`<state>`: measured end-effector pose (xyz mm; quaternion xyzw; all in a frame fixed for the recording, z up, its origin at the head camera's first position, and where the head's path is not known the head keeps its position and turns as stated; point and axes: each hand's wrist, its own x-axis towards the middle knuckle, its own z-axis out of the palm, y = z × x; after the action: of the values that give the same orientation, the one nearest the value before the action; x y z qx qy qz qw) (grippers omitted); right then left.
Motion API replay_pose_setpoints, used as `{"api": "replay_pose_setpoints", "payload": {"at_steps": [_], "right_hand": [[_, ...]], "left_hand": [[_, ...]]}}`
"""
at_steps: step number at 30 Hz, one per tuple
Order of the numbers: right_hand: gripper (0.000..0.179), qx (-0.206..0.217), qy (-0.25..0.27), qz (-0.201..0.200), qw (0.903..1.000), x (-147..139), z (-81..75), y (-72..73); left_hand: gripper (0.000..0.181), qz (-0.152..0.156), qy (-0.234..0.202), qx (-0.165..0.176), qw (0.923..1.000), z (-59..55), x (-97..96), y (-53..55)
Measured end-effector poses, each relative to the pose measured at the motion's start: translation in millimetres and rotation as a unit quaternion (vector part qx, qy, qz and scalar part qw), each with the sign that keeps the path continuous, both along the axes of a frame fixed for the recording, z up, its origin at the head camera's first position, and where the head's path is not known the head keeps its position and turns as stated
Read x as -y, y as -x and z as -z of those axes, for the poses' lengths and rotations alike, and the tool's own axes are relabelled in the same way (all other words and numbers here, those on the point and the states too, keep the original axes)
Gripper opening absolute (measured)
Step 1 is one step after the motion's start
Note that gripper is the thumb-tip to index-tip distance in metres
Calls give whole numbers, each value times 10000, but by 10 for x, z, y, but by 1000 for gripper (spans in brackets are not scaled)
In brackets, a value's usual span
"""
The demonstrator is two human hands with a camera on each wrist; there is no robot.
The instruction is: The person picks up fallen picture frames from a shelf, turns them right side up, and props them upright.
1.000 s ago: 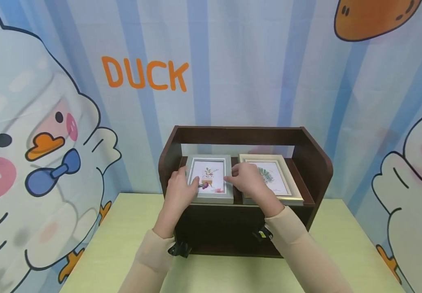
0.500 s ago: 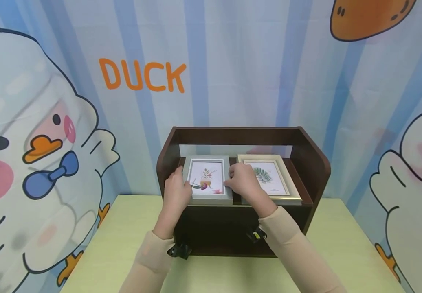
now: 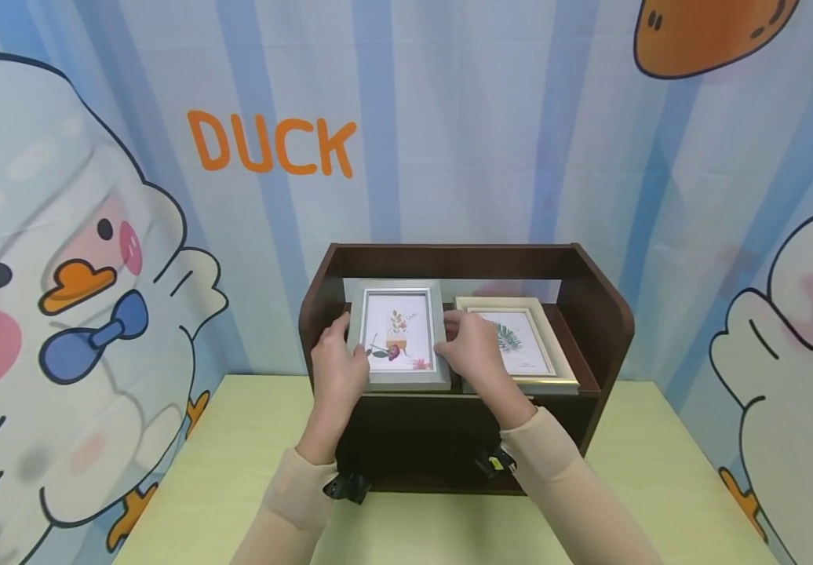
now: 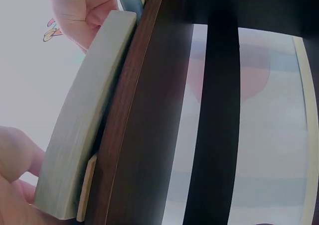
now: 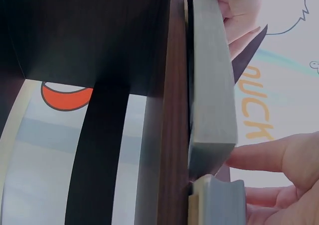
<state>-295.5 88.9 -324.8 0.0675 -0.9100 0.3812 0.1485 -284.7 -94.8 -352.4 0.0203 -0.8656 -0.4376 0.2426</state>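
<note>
A grey picture frame (image 3: 400, 382) with a potted-flower print is on the left of the dark brown shelf's top board, its far edge raised off the board. My left hand (image 3: 339, 365) grips its left side. My right hand (image 3: 477, 349) holds the opposite side between thumb and fingers. Right of it lies a cream-gold picture frame (image 3: 558, 357) with a green leaf print, partly covered by my right hand. In the left wrist view, the grey frame's near side (image 4: 84, 115) sits close over the board, with a thin tan strip (image 4: 86, 187) under it.
The brown shelf (image 3: 456, 261) has raised side panels and a back rail around its top. It stands on a pale yellow-green table (image 3: 258, 439). Behind hangs a striped blue curtain (image 3: 449, 141) with cartoon ducks.
The grey frame lay flat before; now its far edge has come up and it tilts. My left hand has shifted to its outer left side. The cream-gold frame stays put.
</note>
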Motion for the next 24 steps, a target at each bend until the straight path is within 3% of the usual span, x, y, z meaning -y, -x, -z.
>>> {"api": "replay_pose_setpoints", "payload": {"at_steps": [8, 17, 24], "right_hand": [[64, 348, 696, -93, 9969, -60, -12, 5], [62, 604, 1223, -373, 9900, -139, -54, 37], [61, 753, 1674, -435, 9820, -171, -68, 72]], "left_hand": [[52, 65, -310, -578, 9978, -16, -11, -32], [52, 160, -711, -804, 9941, -55, -18, -50], [52, 291, -1011, -1213, 9870, -47, -22, -31]]}}
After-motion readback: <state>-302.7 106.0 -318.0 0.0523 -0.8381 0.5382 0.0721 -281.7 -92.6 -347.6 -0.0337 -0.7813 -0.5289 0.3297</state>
